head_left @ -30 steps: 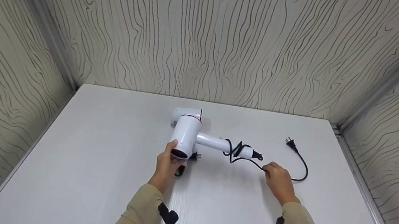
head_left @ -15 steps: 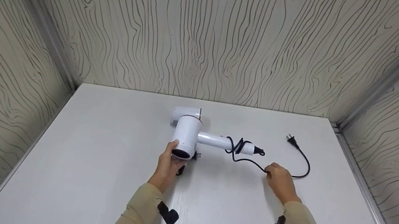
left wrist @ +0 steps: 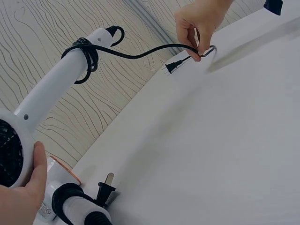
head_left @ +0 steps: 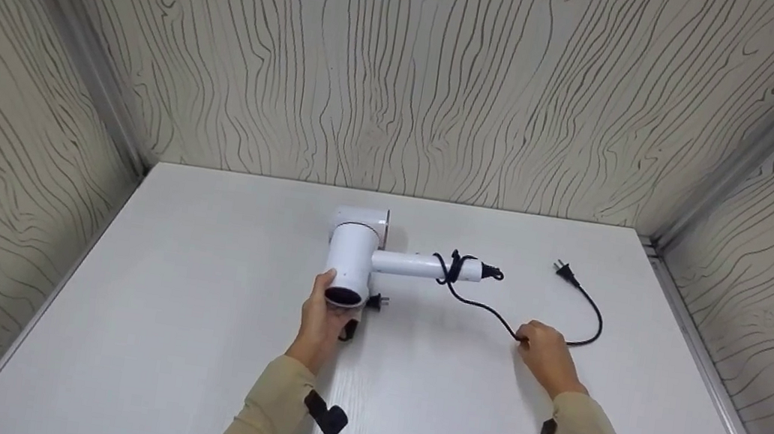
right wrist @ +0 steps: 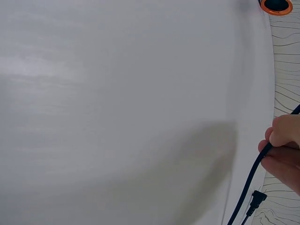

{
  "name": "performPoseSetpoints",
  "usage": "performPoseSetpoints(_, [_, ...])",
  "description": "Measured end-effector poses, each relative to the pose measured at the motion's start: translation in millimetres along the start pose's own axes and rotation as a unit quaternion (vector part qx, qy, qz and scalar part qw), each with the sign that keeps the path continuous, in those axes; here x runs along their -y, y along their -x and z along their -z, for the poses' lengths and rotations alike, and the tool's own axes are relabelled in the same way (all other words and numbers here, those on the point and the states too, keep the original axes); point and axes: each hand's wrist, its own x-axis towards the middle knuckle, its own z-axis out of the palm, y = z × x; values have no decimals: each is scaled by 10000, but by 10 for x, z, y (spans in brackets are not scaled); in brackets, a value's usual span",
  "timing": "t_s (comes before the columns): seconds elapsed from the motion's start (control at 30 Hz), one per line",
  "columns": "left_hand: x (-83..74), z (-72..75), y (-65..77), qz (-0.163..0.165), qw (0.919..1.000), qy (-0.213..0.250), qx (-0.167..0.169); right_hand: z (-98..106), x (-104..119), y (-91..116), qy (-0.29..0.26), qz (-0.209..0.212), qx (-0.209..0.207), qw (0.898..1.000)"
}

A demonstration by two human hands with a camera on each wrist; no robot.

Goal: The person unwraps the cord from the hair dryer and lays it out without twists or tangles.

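My left hand [head_left: 320,325] grips the barrel of a white hair dryer [head_left: 351,257] near its dark round end, thumb along the side. The dryer is raised over the table, handle pointing right. Its black cord [head_left: 484,306] is wound in loops round the handle's end and runs off to the right. My right hand [head_left: 544,351] pinches that cord between thumb and fingers, and beyond it the cord curves to its two-pin plug [head_left: 565,271]. Partly hidden behind the held one, a second white hair dryer [left wrist: 57,180] lies on the table with its cord wrapped round its handle.
The white table [head_left: 203,342] is bounded by wood-patterned walls [head_left: 406,83] at the back and sides. The second dryer's plug [left wrist: 105,191] sticks out close below the held dryer. A black wrist mount [head_left: 327,414] hangs from the left sleeve.
The held dryer has shifted slightly left and its handle end has swung toward the back wall. A longer stretch of cord now spans from handle to right hand, which has barely moved.
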Motion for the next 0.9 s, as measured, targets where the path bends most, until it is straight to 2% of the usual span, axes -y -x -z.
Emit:
performPoseSetpoints(0.17, [-32, -21, -2, -45, 10000, 43, -49, -2, -38, 15, -5, -127, 229, 9997])
performPoseSetpoints(0.5, [-57, -12, 6, -102, 9998, -99, 132, -22, -115, 64, 75, -195, 297, 9993])
performPoseSetpoints(0.77, [-73, -3, -4, -39, 9999, 79, -77, -19, -175, 100, 113, -91, -18, 9999])
performPoseSetpoints(0.9, [-74, 4, -4, -60, 9999, 70, -74, -26, -185, 115, 125, -100, -109, 9998])
